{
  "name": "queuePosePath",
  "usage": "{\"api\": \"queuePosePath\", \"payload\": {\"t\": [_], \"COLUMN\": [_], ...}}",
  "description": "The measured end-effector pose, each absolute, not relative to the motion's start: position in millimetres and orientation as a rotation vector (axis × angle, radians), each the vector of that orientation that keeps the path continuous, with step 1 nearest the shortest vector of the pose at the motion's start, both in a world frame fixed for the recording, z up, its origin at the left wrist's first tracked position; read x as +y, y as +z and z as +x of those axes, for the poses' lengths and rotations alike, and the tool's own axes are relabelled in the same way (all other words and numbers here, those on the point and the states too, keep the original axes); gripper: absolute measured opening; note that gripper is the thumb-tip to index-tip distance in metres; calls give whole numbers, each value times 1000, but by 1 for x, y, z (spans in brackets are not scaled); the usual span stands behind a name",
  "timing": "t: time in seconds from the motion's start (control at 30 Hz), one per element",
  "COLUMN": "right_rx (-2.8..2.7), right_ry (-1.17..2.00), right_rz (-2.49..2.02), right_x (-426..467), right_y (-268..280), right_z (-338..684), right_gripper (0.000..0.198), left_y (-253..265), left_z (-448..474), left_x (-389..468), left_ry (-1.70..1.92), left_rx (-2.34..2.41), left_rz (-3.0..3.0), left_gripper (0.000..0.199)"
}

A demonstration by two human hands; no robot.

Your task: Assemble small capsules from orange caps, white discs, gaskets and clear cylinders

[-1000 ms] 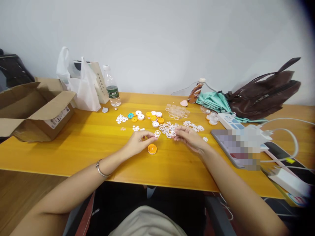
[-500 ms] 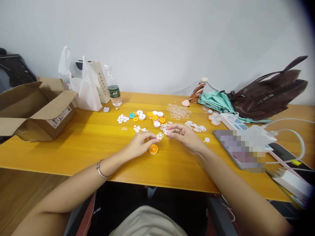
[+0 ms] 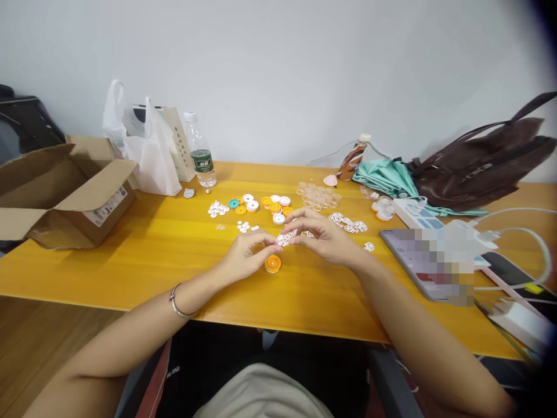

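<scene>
In the head view, my left hand (image 3: 249, 255) pinches a small white openwork plastic piece (image 3: 282, 239) between thumb and fingertips. My right hand (image 3: 324, 237) closes its thumb and fingers on white openwork plastic at the same spot; whether that is the same piece or a second one, I cannot tell. Just below the fingertips, an orange round plastic case part (image 3: 272, 264) lies on the table (image 3: 243, 296). More white openwork pieces show partly behind my right hand, and others (image 3: 348, 223) lie to its right.
Orange, white and blue round parts (image 3: 278, 208), small white discs (image 3: 217, 209) and clear rings (image 3: 319, 196) lie farther back. A cardboard box (image 3: 82, 203), plastic bag (image 3: 152, 157) and water bottle (image 3: 202, 159) stand left. A phone (image 3: 407, 261), power strip (image 3: 420, 216) and brown bag (image 3: 474, 165) are right.
My right hand has moved left, bringing its fingertips against the white piece at my left hand. The view has shifted slightly.
</scene>
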State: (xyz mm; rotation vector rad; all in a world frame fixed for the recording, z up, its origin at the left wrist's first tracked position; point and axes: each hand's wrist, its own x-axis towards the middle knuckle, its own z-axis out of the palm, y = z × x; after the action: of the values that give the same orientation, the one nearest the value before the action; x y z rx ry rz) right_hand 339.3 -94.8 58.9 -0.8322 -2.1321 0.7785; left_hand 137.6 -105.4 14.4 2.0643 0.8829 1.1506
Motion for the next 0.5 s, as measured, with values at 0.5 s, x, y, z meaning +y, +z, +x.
{"api": "queuePosePath", "payload": {"t": [0.5], "right_rx": [-2018], "right_ry": [1190], "right_rz": [-981], "right_x": [-97], "right_y": [59], "right_z": [337], "right_gripper": [19], "left_y": [13], "left_z": [137], "left_x": [-107], "left_ry": [1087], "left_rx": [898], "left_rz": [2217], "left_gripper": [16]}}
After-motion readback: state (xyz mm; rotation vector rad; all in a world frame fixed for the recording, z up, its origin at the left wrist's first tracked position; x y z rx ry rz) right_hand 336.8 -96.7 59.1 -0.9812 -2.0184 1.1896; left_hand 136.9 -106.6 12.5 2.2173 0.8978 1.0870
